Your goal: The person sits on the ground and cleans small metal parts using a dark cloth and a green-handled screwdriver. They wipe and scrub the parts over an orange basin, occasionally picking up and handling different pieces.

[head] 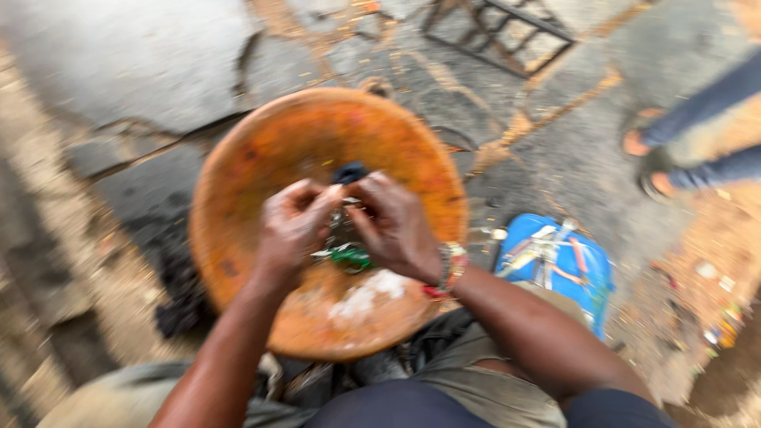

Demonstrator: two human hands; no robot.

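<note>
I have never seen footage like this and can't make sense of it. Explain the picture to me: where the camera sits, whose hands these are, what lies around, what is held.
There is no machine here. One camera, worn on a person's head, looks down at their own two bare hands.

The left hand and right hand meet over a round orange dish resting by the person's knees. Together they pinch a small dark object; below hangs something green. The picture is blurred, so I cannot tell what either one is.

The right wrist wears a beaded bracelet. To the right, a blue container holds tools. On the cracked ground stand another person's sandalled feet, upper right.
</note>
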